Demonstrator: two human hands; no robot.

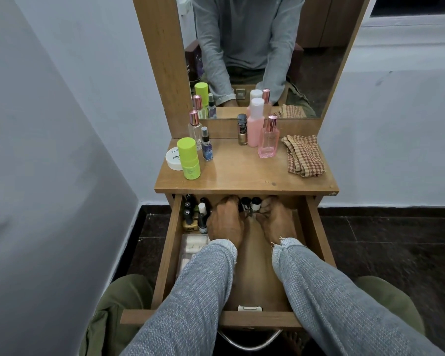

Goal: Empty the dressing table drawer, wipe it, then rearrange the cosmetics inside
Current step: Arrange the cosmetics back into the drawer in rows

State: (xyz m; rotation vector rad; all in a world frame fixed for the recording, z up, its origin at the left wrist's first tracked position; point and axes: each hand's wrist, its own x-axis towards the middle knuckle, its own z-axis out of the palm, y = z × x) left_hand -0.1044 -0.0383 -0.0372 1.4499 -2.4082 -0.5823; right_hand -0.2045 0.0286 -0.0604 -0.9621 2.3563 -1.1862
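Note:
The wooden drawer [316, 235] of the dressing table is pulled out. Both my hands reach deep into its back. My left hand [225, 222] lies over small bottles, its fingertips hidden under the table top. My right hand [276, 222] has its fingers curled beside two dark-capped nail polish bottles [251, 203]; what it holds is hidden. A cluster of nail polish bottles [193, 214] fills the drawer's back left corner. A white box [194, 244] lies in front of them.
On the table top [244, 173] stand a lime green bottle [188, 158], a white jar [172, 158], a small spray bottle [206, 146], a clear perfume bottle [194, 129], pink bottles [267, 138] and a gold nail polish [242, 133]. A checked cloth [305, 155] lies right. A mirror [254, 47] rises behind.

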